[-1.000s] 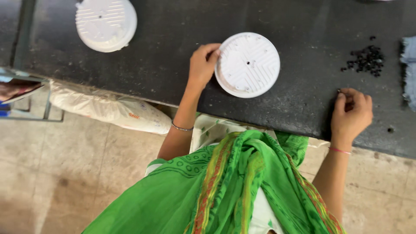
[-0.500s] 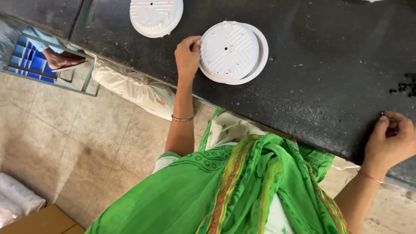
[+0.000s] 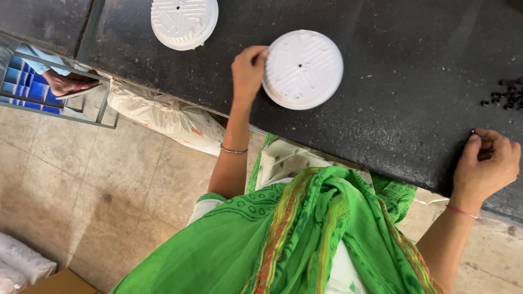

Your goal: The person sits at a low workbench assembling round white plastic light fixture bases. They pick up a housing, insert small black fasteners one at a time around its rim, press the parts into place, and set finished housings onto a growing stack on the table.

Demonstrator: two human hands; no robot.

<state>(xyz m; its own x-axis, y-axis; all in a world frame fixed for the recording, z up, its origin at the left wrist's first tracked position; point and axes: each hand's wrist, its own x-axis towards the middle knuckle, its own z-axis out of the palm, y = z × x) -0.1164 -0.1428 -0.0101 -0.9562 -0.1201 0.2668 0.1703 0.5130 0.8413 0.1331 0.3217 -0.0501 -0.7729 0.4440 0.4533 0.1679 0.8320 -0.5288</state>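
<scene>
White round ribbed disc [image 3: 303, 68] lay flat on the dark surface [image 3: 403, 103], near its front edge. Your left hand [image 3: 249, 71] gripped the disc's left rim, fingers curled over the edge. Your right hand [image 3: 486, 166] sat well apart at the surface's front edge, fingers pinched narrow on a tiny dark piece [image 3: 473, 132]; what it was, too small to tell. A scatter of small black bits [image 3: 504, 97] lay just beyond that hand. A second white disc [image 3: 184, 20] rested farther back left. Below the surface, a white sack [image 3: 163, 117] and a wire rack [image 3: 52, 87].
</scene>
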